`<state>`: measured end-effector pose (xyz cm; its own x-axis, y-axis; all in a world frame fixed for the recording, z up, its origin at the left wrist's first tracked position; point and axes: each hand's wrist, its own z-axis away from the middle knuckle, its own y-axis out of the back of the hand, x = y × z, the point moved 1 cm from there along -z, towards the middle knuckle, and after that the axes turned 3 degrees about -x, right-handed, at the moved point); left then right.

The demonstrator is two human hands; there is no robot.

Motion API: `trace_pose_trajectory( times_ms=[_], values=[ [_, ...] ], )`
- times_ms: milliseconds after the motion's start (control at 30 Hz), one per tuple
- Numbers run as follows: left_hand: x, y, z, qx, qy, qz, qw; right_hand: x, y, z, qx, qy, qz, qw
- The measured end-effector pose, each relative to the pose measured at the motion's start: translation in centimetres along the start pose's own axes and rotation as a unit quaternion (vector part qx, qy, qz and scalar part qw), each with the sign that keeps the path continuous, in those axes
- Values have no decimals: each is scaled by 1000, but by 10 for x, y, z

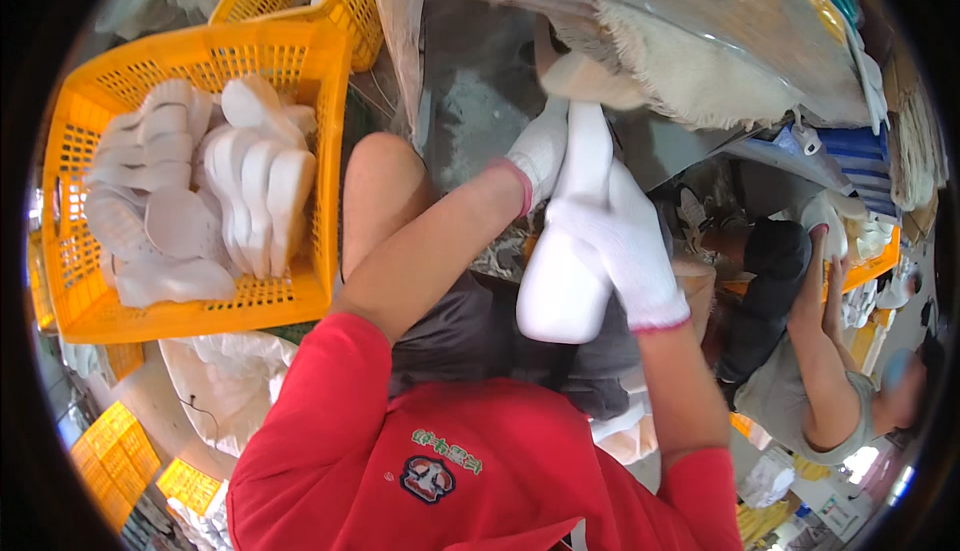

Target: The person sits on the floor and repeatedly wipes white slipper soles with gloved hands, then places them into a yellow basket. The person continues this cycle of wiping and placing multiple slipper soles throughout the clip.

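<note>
A smooth white shoe sole (pixel 566 296) is held lengthwise over my lap, its broad end toward me. My gloved left hand (pixel 541 156) is closed on its far left side. My right hand (pixel 615 246), also in a white glove, wraps round its middle from the right, fingers across the top. The sole's far end meets the edge of a pale, blurred round pad (pixel 592 81); whether they touch I cannot tell. Beyond it hangs cream fleecy material (pixel 690 66) under clear plastic sheeting.
A yellow crate (pixel 200 326) full of white soles (pixel 262 191) stands at my left, another yellow crate (pixel 352 11) behind it. At right a co-worker (pixel 825 391) sits close by, hands on a white piece. A white sack (pixel 215 381) lies below the left crate.
</note>
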<state>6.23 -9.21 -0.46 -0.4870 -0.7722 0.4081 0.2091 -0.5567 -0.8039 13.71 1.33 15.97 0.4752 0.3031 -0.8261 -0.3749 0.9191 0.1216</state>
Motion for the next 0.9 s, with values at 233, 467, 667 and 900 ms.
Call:
trace_pose_trajectory(
  times_ms=[233, 467, 667, 900],
  values=[
    [38, -14, -28, -47, -161, 25, 985, -37, -5, -34, -102, 72, -28, 992],
    [-26, -13, 19, -25, 54, 153, 986, 83, 2, 58, 115, 217, 284, 927],
    [13, -15, -16, -38, -88, 238, 967, 10, -7, 16, 155, 174, 402, 885],
    [31, 8, -16, -2, -199, -77, 977, -19, -8, -9, 185, 299, 397, 848]
  ],
)
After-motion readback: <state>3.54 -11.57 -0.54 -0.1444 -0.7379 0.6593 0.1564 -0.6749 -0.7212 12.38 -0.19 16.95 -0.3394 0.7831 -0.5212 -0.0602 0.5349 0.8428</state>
